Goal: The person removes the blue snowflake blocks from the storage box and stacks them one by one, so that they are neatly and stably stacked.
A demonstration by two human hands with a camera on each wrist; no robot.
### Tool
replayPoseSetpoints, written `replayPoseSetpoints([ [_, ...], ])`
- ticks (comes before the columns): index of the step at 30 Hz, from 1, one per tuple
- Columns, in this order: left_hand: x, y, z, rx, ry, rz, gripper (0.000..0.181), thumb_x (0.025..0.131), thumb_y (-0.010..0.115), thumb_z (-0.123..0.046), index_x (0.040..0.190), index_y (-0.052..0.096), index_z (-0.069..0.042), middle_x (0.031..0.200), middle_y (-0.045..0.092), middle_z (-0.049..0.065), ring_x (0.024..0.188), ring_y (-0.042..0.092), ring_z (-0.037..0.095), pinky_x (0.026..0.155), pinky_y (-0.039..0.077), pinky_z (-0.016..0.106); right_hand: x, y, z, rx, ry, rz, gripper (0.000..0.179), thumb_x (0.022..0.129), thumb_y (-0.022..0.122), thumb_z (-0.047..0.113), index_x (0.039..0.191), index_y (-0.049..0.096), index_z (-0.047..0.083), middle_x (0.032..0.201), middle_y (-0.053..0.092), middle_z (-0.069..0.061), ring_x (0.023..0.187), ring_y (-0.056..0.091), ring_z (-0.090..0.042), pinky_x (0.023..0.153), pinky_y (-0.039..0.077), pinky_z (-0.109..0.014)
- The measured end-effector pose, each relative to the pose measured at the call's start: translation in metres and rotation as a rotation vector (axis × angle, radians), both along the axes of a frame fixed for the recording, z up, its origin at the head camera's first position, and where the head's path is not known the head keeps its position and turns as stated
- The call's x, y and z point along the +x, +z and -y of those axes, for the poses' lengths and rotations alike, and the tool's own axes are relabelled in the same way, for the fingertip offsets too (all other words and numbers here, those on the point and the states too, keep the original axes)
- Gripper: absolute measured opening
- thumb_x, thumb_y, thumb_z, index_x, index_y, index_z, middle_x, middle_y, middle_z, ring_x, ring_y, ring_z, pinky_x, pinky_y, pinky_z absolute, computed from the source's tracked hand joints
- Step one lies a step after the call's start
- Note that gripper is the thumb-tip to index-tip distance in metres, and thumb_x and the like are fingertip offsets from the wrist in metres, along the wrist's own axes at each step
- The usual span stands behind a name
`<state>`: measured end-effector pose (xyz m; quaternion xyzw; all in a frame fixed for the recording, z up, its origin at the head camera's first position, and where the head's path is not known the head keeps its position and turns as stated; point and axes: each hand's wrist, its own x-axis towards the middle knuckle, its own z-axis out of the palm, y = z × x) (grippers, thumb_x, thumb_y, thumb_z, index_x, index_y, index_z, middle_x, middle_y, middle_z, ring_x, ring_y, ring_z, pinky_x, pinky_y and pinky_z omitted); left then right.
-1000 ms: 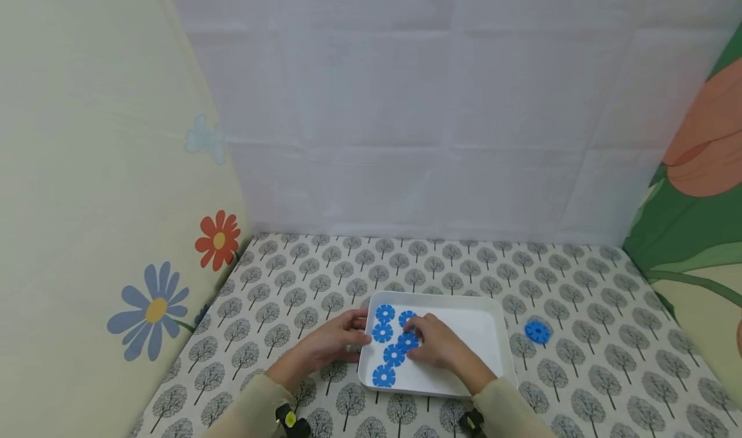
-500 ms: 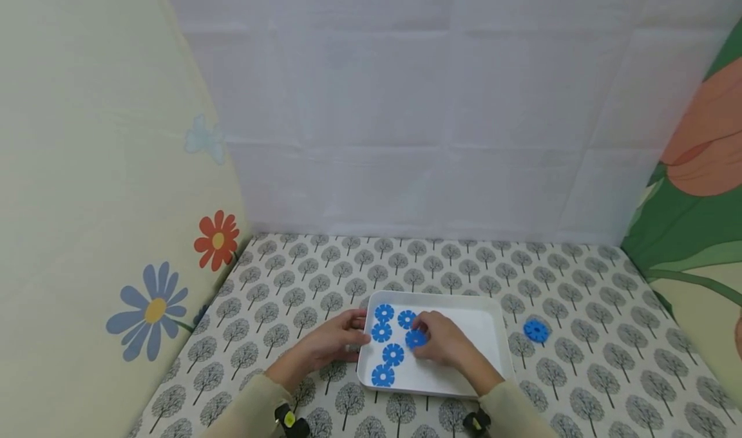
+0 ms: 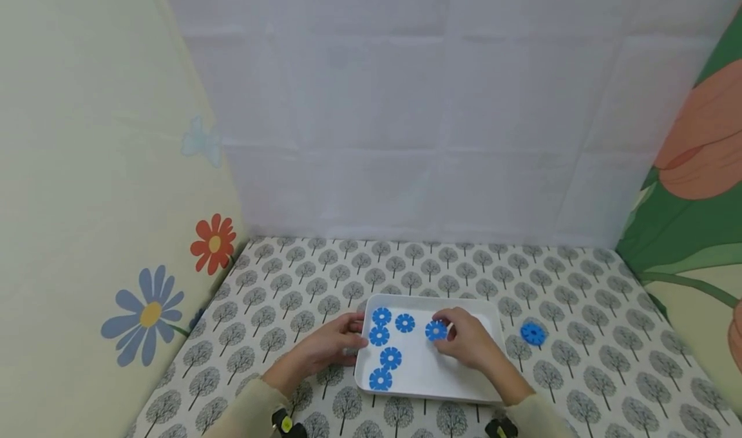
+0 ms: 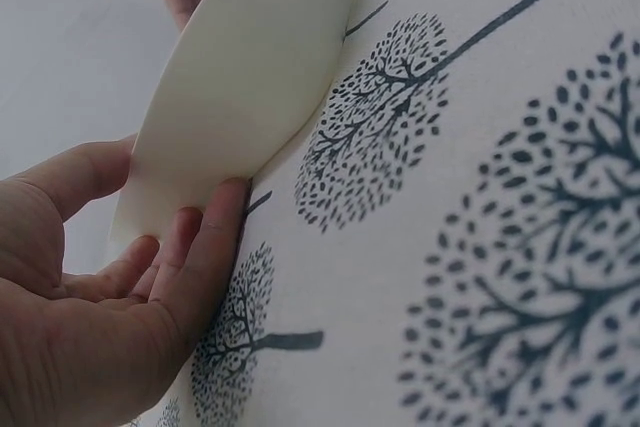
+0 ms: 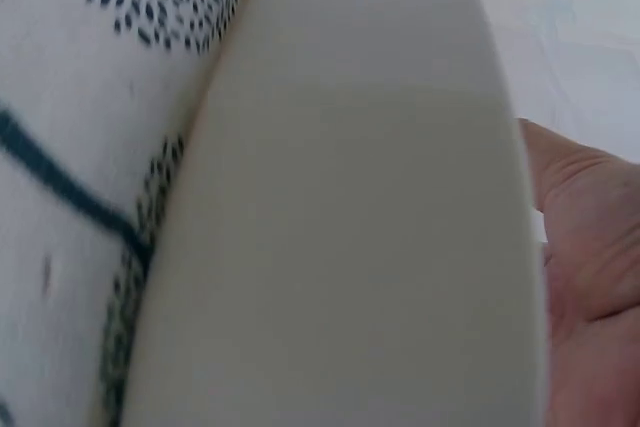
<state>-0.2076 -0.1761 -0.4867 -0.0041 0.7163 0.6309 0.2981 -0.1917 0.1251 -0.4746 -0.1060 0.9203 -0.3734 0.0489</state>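
Note:
A white rectangular tray [image 3: 417, 381] lies on the table with several blue notched plastic discs [image 3: 391, 359] toward its left side. My left hand [image 3: 329, 348] grips the tray's left end; in the left wrist view the thumb of that hand [image 4: 110, 317] reaches the rim and the fingers press the outer wall. Over the tray's middle right, my right hand [image 3: 474, 342] pinches another blue notched disc [image 3: 435, 330] between thumb and fingers. In the right wrist view the tray wall [image 5: 340, 237] hides the fingers, with only part of the right hand [image 5: 600, 257] showing behind it.
Outside the tray, to its right, a small group of blue discs [image 3: 532, 334] lies on the tree-print tablecloth [image 3: 313, 267]. A white cloth [image 3: 348, 135] hangs at the back, with flower-patterned hangings on both sides.
My right hand has moved right across the tray with the pinched disc, away from the other discs. My left hand has stayed at the tray's left end.

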Motion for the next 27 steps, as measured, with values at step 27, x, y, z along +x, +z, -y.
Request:
replayPoseSetpoints([
  [27,0.003,0.001,0.0,0.008,0.005,-0.01,0.073,0.093,0.071,-0.01,0.155,0.033,-0.003,0.136,0.048,0.019,0.112,0.06,0.029,0.091,0.058,0.048,0.012,0.017,-0.092,0.014,-0.202,0.0,0.053,0.084,0.079,0.013,0.132,0.062,0.002,0.116,0.064,-0.012,0.086,0.058,-0.018,0.062,0.051,-0.027],
])
